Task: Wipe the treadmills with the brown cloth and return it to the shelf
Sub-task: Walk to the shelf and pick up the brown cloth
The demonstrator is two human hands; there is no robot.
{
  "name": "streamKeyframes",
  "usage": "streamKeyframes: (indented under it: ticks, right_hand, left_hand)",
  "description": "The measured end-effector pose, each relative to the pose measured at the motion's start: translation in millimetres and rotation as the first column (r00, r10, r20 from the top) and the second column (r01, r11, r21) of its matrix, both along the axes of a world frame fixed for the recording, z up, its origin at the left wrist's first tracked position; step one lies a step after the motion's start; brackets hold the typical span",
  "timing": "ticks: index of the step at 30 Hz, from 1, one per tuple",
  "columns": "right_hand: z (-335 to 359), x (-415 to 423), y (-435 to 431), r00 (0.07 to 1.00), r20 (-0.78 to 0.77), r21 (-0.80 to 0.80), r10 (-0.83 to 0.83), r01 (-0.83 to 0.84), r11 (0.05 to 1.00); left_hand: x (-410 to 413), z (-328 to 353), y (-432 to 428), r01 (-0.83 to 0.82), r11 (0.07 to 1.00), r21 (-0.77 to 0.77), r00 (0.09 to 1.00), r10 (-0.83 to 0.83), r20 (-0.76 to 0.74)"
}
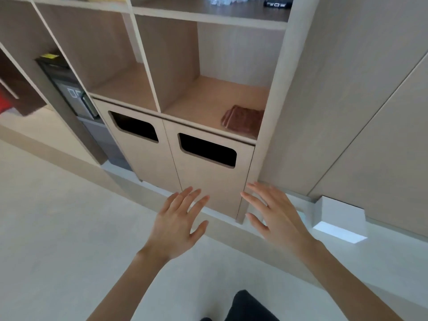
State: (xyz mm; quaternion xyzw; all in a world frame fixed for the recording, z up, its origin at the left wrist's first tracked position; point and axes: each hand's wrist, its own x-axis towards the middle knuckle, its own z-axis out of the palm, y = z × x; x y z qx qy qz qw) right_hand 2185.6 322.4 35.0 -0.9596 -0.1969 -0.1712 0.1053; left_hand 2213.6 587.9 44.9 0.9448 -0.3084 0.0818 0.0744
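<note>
Head camera looks down at my two bare arms reaching toward a pale wooden cubby shelf that fills the upper half of the frame. My left hand is at lower centre, palm down, fingers straight and spread, holding nothing. My right hand is just to its right, likewise flat and splayed with nothing in it. The two hands are apart from each other. Both sit in front of the lower cabinet, and I cannot tell whether any fingertip touches it. The folded brown cloth lies flat in the right-hand open compartment, at centre right of the frame, in the front right corner of that compartment beside its side wall and well above both hands. Directly under that compartment is a pale cabinet door with a dark rounded rectangular cut-out, and a matching door stands to its left. At the left edge a dark grey appliance stands in a narrow bay. A small white box sits at the base of the panel wall on the right. At the top, a small black device lies on a higher shelf.
</note>
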Motion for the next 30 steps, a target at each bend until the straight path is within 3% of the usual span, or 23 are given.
streamKeyframes:
  ticks: [16,24,30]
  right_hand:
    - [0.2,190.3,-61.6,0.992,-0.021,-0.063,-0.126,0.124,0.990]
    - [-13.0,237.0,-68.8,0.977,-0.052,-0.073,-0.207,0.203,0.976]
    - [-30.9,249.0,-56.9,0.949,-0.153,0.028,-0.276,0.283,0.959]
  left_hand:
    - [258.4,-11.7,-86.7,0.187,0.979,-0.082,0.977,-0.177,0.117]
    - [375.9,-65.1,-130.4,0.252,0.959,0.130,0.966,-0.242,-0.087]
    - [431.0,-91.0,-153.8,0.334,0.927,0.169,0.934,-0.302,-0.191]
